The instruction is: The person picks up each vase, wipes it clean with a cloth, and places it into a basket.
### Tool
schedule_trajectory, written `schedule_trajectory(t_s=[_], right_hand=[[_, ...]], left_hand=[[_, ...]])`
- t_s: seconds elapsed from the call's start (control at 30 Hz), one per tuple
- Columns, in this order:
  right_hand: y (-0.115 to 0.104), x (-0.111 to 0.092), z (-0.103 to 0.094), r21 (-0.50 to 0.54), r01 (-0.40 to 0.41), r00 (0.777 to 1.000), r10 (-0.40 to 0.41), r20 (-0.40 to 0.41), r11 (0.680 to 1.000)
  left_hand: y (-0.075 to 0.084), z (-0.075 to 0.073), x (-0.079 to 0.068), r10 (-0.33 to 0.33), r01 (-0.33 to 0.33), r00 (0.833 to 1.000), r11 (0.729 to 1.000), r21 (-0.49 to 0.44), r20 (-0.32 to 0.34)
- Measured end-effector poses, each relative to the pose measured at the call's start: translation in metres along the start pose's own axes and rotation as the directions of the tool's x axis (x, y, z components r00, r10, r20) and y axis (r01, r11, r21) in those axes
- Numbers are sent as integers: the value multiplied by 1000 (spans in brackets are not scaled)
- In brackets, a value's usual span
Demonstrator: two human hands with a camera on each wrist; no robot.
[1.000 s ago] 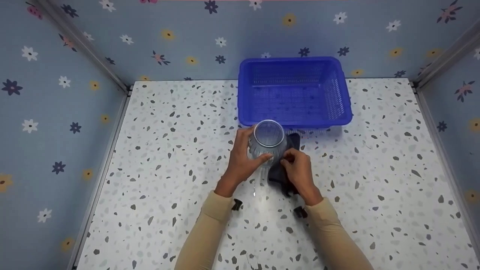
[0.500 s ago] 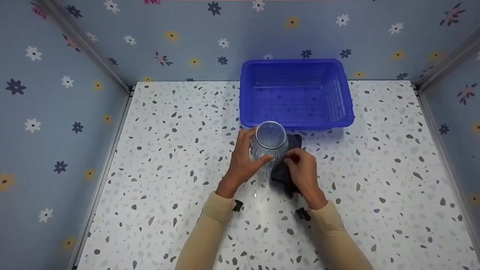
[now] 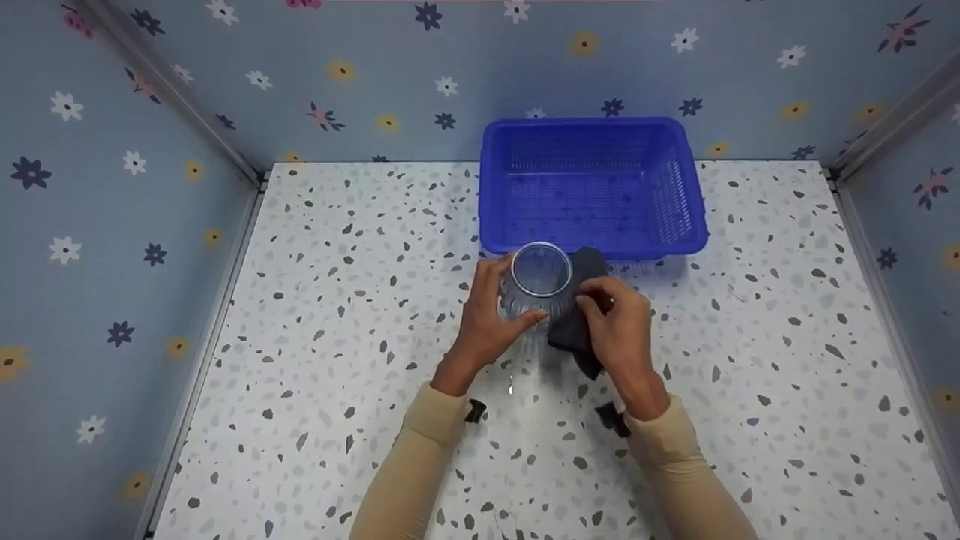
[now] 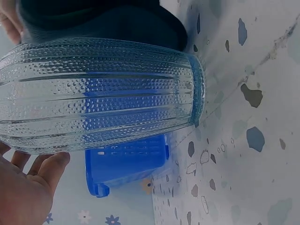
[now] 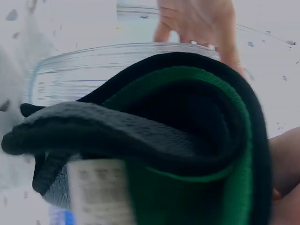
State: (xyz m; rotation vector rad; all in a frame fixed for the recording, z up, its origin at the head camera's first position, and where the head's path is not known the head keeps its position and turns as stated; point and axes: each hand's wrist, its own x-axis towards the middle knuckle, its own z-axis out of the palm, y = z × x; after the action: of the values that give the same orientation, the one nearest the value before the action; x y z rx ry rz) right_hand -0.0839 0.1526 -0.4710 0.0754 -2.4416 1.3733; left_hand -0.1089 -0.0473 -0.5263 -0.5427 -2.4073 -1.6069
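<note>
A ribbed clear glass jar (image 3: 525, 304) with a beaded surface (image 4: 117, 93) stands upright in front of the basket, its mouth facing up. My left hand (image 3: 484, 322) grips it from the left side, thumb across the near face and fingers round the far side. Against the jar's right side lies a folded dark grey cloth (image 3: 574, 330). My right hand (image 3: 624, 322) pinches that cloth between thumb and fingers. Seen from the right wrist, the cloth (image 5: 201, 201) has a green side and a blurred white label (image 5: 101, 192); it hides much of the jar there.
A blue plastic basket (image 3: 592, 251) with perforated walls stands behind the jar, close to the back wall. Flower-patterned panels (image 3: 390, 82) enclose the speckled white table (image 3: 337, 300). Small black pieces (image 3: 475, 410) sit beside both sleeve cuffs.
My right hand has shifted slightly right and away from me along the jar's side, taking the cloth with it. My left hand and the jar have stayed nearly in place.
</note>
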Motion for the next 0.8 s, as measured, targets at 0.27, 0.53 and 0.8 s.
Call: schedule_trajectory(t_s=[0.27, 0.53, 0.8], right_hand=[[-10, 5, -2, -47, 48, 999, -48, -10, 998], [-2, 2, 0, -42, 49, 999, -50, -15, 998], [27, -11, 13, -32, -35, 999, 36, 26, 999]], left_hand=[[-1, 1, 1, 3, -3, 1000, 1000, -18, 7], [0, 1, 1, 15, -15, 1000, 1000, -1, 4], [-1, 0, 0, 5, -5, 1000, 1000, 4, 7]])
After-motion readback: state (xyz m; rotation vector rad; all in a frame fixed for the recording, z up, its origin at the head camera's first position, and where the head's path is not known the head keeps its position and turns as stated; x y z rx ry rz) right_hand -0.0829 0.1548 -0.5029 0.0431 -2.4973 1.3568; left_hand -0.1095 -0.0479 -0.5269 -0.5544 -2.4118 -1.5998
